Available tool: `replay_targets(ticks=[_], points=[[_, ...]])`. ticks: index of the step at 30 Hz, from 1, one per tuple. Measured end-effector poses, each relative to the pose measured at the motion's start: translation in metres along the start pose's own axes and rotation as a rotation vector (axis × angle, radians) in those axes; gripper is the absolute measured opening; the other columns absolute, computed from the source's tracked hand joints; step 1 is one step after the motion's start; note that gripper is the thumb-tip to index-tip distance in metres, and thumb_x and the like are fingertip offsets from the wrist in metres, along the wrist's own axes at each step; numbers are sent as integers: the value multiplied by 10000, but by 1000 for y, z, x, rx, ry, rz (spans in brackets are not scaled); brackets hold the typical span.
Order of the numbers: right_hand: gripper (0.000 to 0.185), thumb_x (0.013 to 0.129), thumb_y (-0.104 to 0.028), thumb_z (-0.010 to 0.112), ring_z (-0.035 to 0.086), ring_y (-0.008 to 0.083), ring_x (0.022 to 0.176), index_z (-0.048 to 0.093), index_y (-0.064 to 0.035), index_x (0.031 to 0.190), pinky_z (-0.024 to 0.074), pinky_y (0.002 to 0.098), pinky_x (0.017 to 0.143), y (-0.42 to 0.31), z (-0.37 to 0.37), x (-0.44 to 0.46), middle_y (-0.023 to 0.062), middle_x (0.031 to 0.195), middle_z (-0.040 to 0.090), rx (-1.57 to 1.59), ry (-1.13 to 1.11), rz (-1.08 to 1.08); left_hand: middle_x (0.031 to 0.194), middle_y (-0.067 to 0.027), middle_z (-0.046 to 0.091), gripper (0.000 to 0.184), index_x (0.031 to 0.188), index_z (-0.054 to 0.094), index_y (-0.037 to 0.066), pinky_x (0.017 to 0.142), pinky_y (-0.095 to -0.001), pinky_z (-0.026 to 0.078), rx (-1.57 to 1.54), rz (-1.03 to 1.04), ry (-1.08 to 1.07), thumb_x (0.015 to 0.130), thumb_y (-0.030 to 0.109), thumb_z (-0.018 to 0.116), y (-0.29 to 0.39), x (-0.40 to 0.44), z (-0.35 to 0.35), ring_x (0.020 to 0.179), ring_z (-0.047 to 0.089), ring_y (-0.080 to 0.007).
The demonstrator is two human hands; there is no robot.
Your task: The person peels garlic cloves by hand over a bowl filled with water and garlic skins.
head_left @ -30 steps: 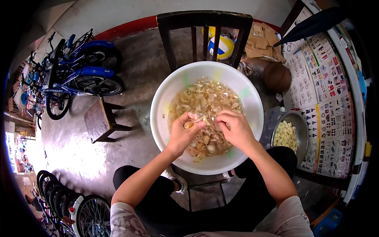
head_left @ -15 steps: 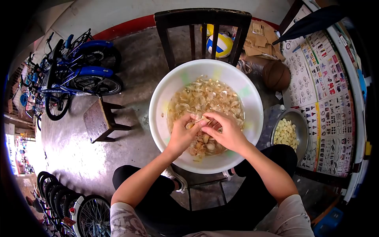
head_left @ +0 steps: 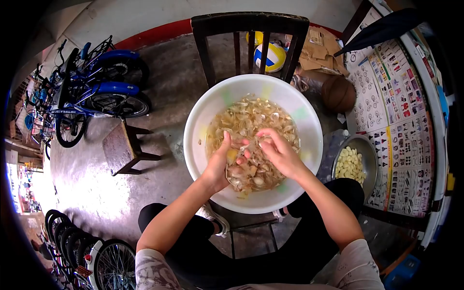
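A large white plastic basin [head_left: 193, 121] holds water with many loose garlic skins [head_left: 256, 108] and some cloves. Over its near left part is my left hand [head_left: 217, 164], cupped with the thumb raised and the fingers curled up. A pale yellow garlic clove [head_left: 232, 155] appears to lie in its palm. My right hand [head_left: 280, 152] hovers above the skins on the right, fingers bent and spread apart, and I see nothing clear in it. To the right of the basin, a metal bowl [head_left: 371, 166] contains peeled garlic cloves [head_left: 350, 164].
Behind the basin stands a dark wooden chair [head_left: 249, 19]. A volleyball [head_left: 270, 57] and a basketball [head_left: 338, 93] lie near cardboard [head_left: 319, 50]. On the left are a wooden stool [head_left: 125, 147] and blue bicycles [head_left: 116, 89]. A printed poster sheet [head_left: 386, 121] covers the right side.
My hands were together, fingertips meeting over the basin. They have now moved apart, the left thumb lifting and the right fingers spreading.
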State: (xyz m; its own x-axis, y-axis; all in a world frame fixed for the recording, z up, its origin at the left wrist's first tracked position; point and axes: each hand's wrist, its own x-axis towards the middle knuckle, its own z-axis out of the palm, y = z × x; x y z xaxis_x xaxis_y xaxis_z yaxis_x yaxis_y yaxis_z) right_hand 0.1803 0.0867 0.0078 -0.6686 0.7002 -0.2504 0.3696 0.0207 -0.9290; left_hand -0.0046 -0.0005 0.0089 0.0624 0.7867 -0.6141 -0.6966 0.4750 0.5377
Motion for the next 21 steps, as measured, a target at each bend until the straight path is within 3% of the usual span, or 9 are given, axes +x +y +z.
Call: replay_targets(ticks=[2, 4, 9, 11, 12, 14, 16, 19, 21], points=[[365, 1002, -186, 539, 516, 75, 684, 471, -92, 1349, 436, 243, 649, -7, 8, 0, -16, 753, 510, -38, -31, -4, 812, -21, 526, 651, 1199, 539, 84, 447, -163, 271, 13, -90, -63, 993, 653, 299, 1, -4, 5, 638, 405, -55], [570, 968, -376, 589, 596, 122, 706, 400, -106, 1434, 450, 259, 713, 0, 17, 2, 14, 697, 572, 97, -75, -112, 814, -24, 539, 654, 1181, 539, 89, 436, -163, 277, 81, -142, -110, 1001, 645, 246, 5, -8, 7, 633, 416, -54], [447, 960, -284, 629, 674, 132, 785, 546, -75, 1346, 475, 281, 667, -20, 4, 1, 62, 763, 678, 46, -327, 25, 809, -35, 550, 688, 1194, 537, 99, 429, -167, 297, 267, -221, -267, 1003, 651, 174, 4, -7, 2, 620, 429, -57], [260, 972, -152, 606, 624, 64, 754, 656, -8, 1183, 459, 246, 637, -22, 6, 0, 45, 768, 637, 74, -201, 26, 813, -43, 548, 701, 1229, 530, 104, 425, -168, 296, 273, -200, -234, 998, 657, 168, 1, -6, 3, 618, 429, -61], [260, 972, -152, 606, 624, 64, 754, 656, -8, 1183, 459, 246, 637, -14, 8, 2, 45, 768, 637, 76, -201, 29, 813, -43, 548, 701, 1229, 530, 104, 425, -168, 296, 272, -203, -233, 998, 657, 168, 1, -7, 4, 618, 429, -61], [240, 966, -198, 620, 627, 118, 685, 704, -16, 1099, 468, 265, 629, 7, 13, 7, 104, 812, 704, -58, 93, -298, 817, -35, 548, 702, 1318, 508, 117, 439, -167, 305, 226, -211, -195, 1002, 651, 181, 6, -11, 9, 624, 417, -56], [248, 956, -209, 636, 616, 107, 687, 714, 1, 1065, 464, 260, 618, 2, 12, 7, 75, 867, 717, -20, 160, -308, 818, -33, 544, 708, 1369, 474, 116, 432, -156, 284, 214, -171, -202, 996, 659, 216, 8, -15, 13, 617, 411, -49], [234, 943, -216, 655, 577, 76, 714, 713, -25, 1064, 464, 232, 647, -5, -6, 9, 0, 932, 714, 355, 334, 61, 831, -19, 535, 698, 1432, 437, 134, 453, -153, 278, 189, -92, -160, 997, 653, 267, 11, -12, 6, 626, 398, -44], [242, 937, -224, 661, 583, 81, 750, 705, -23, 1066, 471, 243, 665, 0, -24, 15, 18, 936, 709, 404, 247, 119, 852, -3, 518, 659, 1435, 438, 139, 484, -162, 278, 114, -18, -86, 1002, 626, 339, 11, -8, -4, 651, 393, -41]])
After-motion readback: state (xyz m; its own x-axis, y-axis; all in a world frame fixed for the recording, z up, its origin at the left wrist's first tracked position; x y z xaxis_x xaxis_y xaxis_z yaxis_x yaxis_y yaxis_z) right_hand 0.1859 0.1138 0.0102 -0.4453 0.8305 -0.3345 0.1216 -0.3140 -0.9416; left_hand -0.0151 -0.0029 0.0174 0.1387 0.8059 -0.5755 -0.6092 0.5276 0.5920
